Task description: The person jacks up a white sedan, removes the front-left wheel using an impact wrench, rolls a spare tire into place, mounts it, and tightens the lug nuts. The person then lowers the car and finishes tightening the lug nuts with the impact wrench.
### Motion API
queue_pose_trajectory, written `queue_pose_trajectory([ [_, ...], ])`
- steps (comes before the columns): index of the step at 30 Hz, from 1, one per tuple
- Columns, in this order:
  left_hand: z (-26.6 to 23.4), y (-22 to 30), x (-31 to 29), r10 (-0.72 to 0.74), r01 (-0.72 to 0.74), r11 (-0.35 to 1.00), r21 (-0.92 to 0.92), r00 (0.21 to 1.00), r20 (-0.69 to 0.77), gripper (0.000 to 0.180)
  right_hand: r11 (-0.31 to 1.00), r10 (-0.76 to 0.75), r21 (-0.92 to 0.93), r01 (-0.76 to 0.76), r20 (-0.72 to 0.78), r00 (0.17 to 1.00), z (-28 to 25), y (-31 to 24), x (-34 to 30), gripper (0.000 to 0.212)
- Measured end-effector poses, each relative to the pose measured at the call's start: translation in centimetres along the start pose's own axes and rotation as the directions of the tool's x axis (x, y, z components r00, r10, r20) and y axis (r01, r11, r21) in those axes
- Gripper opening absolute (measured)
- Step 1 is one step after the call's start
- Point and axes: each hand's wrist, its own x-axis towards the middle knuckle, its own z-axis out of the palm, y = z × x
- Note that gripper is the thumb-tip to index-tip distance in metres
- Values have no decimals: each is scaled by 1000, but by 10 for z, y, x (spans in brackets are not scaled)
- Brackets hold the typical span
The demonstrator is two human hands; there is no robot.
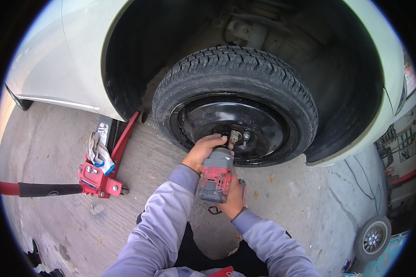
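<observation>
A red and grey cordless impact wrench (216,177) points at the hub of a wheel. My right hand (235,198) is closed around its handle. Fingers of my left hand (202,151) curl round the tool's nose, close to the black steel rim (217,113). A black tire (235,69) surrounds that rim, and the wheel sits within the arch of a pale car. Lug nuts (246,135) show right of the tool's tip. My left hand and the tool partly hide the socket end, so whether it sits on a nut I cannot tell.
Left of the wheel, a red floor jack (98,177) reaches under the car body (69,60), its dark handle (51,189) stretching left. White work gloves (98,152) with blue trim lie on it. Another wheel (373,237) lies at the lower right on the concrete floor (300,203).
</observation>
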Motion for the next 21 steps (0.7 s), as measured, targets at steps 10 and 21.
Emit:
queue_pose_trajectory([
  [10, 2, -5, 7, -12, 15, 998, -67, 999, 39, 22, 986, -79, -143, 91, 85, 993, -5, 13, 0, 82],
  [21, -4, -7, 7, -15, 15, 1000, -6, 996, 83, 30, 995, -20, -93, 27, 73, 997, -12, -1, -3, 64],
])
